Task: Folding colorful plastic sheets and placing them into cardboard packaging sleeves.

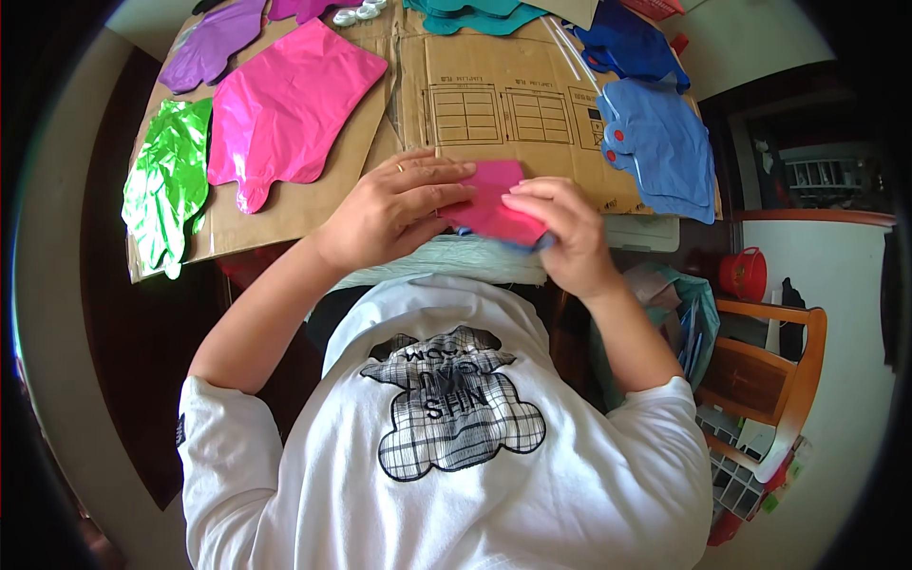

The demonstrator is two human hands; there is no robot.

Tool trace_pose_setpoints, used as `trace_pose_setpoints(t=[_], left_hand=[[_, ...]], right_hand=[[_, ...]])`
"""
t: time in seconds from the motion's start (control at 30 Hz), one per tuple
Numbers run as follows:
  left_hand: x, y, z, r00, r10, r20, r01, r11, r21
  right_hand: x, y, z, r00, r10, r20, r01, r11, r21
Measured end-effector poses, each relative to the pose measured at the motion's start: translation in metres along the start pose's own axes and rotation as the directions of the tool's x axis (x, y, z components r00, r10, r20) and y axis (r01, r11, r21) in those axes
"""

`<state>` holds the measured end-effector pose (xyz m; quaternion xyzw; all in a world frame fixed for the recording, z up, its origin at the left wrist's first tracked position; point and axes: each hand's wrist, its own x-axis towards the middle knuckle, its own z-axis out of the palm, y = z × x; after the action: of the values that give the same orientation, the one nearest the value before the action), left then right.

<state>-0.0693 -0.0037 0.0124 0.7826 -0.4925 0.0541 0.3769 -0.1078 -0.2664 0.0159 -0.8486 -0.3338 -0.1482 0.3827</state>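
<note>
magenta-red held sheet (496, 190), bright green foil (166, 171), white shirt (380, 518) with plaid print (456, 432).

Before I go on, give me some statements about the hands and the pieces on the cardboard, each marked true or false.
1. The left hand touches the small pink piece. True.
2. The right hand is well apart from that piece. False: its fingers are on it.
3. The shiny green piece lies toward the left end of the cardboard. True.
4. The light blue piece lies left of both hands. False: it lies to their right.
</note>
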Motion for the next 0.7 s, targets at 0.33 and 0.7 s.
trace_pose_setpoints(t=[0.33,0.7], left_hand=[[0.018,0.041,-0.016,0.75,-0.657,0.075,0.478,0.459,-0.749],[0.011,0.052,-0.02,0.645,-0.686,0.336,0.408,-0.063,-0.911]], right_hand=[[0.036,-0.019,-0.036,0.772,0.443,0.456,-0.632,0.457,0.626],[0.016,-0.013,-0.006,0.824,0.419,0.382,-0.548,0.416,0.726]])
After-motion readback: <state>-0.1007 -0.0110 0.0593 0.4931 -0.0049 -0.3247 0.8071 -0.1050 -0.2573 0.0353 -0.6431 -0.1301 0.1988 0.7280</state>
